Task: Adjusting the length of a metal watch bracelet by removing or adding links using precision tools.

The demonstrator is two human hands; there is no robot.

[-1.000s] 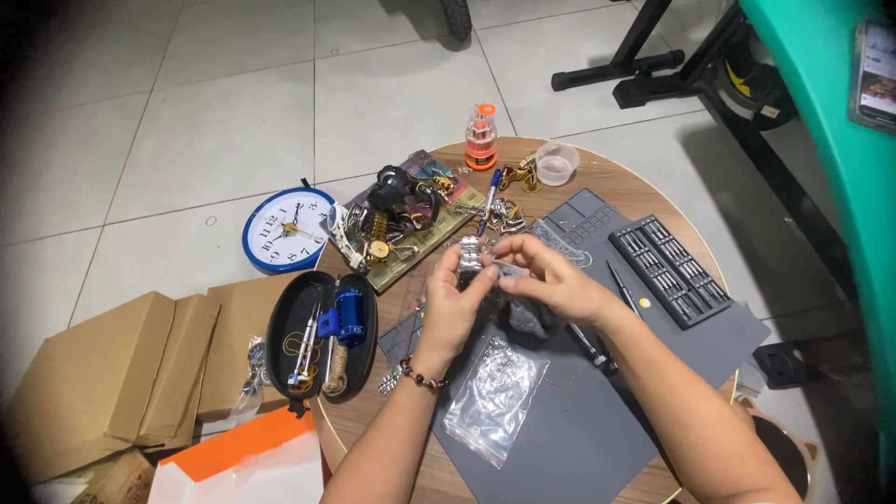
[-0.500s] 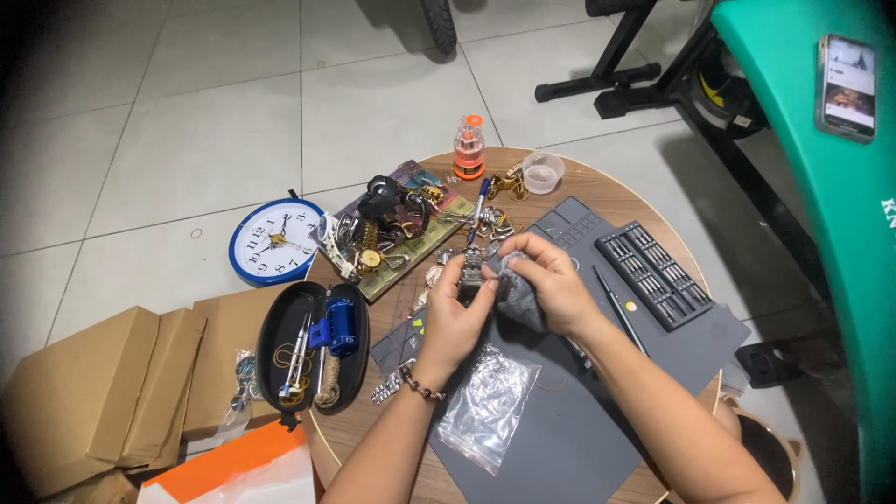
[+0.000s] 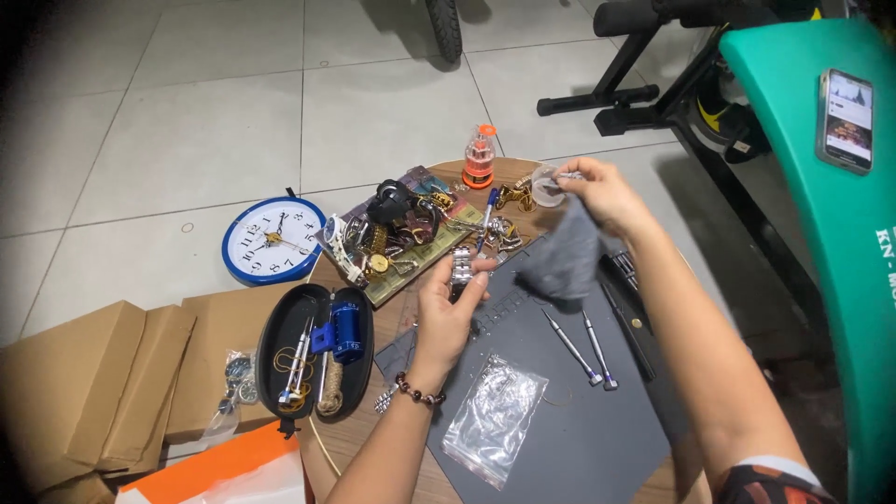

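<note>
Left hand curled, fingertips pinching a metal watch with link band above the dark work mat. Right hand raised farther out, closed on a grey cloth hanging below the palm, fingertips at a small clear cup. Just right of the left hand, two small screwdrivers lying on the mat; nearer its wrist, a clear plastic bag. Left of that hand, an open black oval case with tools; beyond it, a blue-rimmed wall clock on the floor.
</note>
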